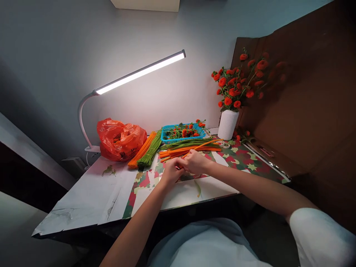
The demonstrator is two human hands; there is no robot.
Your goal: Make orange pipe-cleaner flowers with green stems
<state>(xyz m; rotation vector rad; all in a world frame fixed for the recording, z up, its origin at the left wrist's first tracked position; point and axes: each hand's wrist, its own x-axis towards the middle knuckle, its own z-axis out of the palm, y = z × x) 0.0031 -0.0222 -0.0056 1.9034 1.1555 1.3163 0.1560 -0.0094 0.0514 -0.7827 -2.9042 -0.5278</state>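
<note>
My right hand (194, 162) is closed around an orange pipe cleaner (208, 143), whose long end sticks out up and to the right. Pressed against it, my left hand (172, 171) is closed too, its fingertips meeting the right hand at the stem's near end. The fingers mostly hide that end. Just beyond the hands lie loose orange pipe cleaners (174, 152) and a row of green pipe cleaners (180, 144). To their left rest an orange bundle (142, 149) and a green bundle (151, 150), side by side.
A blue basket (164, 138) holds red flowers with green stems. Behind it stands a lit lamp (139, 73). There is a red plastic bag (122, 141) at left, a white ribbed vase (228, 125) of red flowers at right, and scissors (226, 145) near it. Brown cardboard (300, 104) borders the right side.
</note>
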